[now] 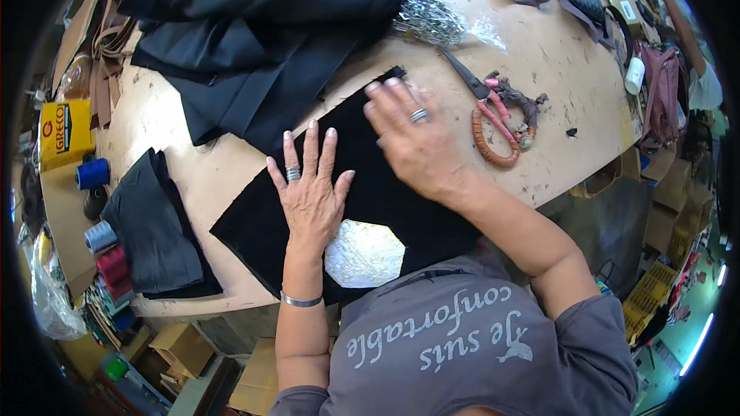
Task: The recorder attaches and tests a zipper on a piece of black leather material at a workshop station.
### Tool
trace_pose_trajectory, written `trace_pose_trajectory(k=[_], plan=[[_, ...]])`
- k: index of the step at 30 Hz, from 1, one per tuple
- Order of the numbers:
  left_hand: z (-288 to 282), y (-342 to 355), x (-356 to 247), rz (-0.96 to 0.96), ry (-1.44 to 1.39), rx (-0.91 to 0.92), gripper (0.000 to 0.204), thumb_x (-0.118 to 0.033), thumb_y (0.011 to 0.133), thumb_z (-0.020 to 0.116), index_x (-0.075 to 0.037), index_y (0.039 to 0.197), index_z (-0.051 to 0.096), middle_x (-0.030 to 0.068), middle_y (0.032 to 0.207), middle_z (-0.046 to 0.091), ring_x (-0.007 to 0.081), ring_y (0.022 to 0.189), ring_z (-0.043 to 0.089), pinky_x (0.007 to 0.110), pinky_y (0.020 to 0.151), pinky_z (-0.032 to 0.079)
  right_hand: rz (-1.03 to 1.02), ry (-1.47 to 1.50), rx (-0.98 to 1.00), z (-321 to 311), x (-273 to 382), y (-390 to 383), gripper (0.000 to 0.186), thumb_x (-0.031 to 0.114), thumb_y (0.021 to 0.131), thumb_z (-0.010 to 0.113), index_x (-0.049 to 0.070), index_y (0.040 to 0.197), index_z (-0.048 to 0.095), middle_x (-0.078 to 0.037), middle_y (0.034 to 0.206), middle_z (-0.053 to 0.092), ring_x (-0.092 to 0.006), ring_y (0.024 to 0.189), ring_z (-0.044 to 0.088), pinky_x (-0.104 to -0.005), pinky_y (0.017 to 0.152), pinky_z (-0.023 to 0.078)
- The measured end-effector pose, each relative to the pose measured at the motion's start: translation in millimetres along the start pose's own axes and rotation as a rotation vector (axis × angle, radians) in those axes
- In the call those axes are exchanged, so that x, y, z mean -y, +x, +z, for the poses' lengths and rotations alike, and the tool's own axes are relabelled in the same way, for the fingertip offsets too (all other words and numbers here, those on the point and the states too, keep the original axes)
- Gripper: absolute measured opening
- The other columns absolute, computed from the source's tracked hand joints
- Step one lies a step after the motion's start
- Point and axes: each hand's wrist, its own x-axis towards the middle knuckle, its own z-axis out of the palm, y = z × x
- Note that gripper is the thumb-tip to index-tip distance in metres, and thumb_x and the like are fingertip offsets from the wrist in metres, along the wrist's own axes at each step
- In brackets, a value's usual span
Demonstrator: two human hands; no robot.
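The black cloth panel (pixel 385 208) is laid flat on the near part of the table (pixel 570 108), under both hands, and its near edge is partly covered by the grey shirt (pixel 478 323). Its long axis cannot be told with certainty, because the near right part is hidden; one straight edge, however, is seen to slant from the left corner to the far right tip. On its near part a pale, many-sided piece (pixel 364 254) is placed, just to the right of the left wrist.

The left hand (pixel 308 192) is set palm down on the left part of the panel, and it is the one nearer to the pale piece. Its fingers are spread and pointed to the far side, some tips beyond the slanting edge, and nothing is gripped by them.

The right hand (pixel 412 139) is placed farther and to the right, nearer to the far tip. It is turned palm down, with the fingers extended to the far left and rather close together; nothing is seen to be grasped. As this hand is blurred, it cannot be told whether the cloth is pressed by it.

Farther right, apart from the panel, scissors (pixel 483 95) are laid. At the far left, dark cloth (pixel 247 38) is heaped, just beside the slanting edge.
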Motion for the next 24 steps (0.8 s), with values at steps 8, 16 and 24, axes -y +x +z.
trace_pose_trajectory(k=[8,16,24], plan=[[0,-1,3,0.029,0.026,-0.002,0.058,-0.038,0.087,0.048,-0.017,0.139,0.033,0.0048,0.148,0.023,0.0295,0.137,0.015,0.051,0.108,0.005,0.069,0.237,0.104,9,-7,-11,0.070,0.039,0.078,0.061,0.004,0.133,0.037,-0.011,0.143,0.028,-0.0272,0.133,0.027,-0.0456,0.107,0.019],[-14,26,-18,-0.012,-0.020,-0.242,0.033,-0.021,0.079,0.063,-0.010,0.109,0.056,0.0049,0.123,0.051,0.0262,0.119,0.042,0.045,0.098,0.026,0.130,0.266,0.114,2,-14,-14,0.072,0.038,0.078,0.061,0.003,0.134,0.033,-0.014,0.143,0.027,-0.0298,0.132,0.026,-0.0489,0.106,0.018],[4,94,-46,0.103,-0.388,-0.366,0.011,-0.010,0.081,0.060,-0.003,0.088,0.057,0.0122,0.094,0.055,0.0305,0.088,0.052,0.039,0.077,0.042,0.188,0.428,-0.049,3,-20,-9,0.059,0.010,0.077,0.057,0.005,0.132,0.036,-0.013,0.131,0.044,-0.0267,0.122,0.041,-0.0470,0.102,0.023]])
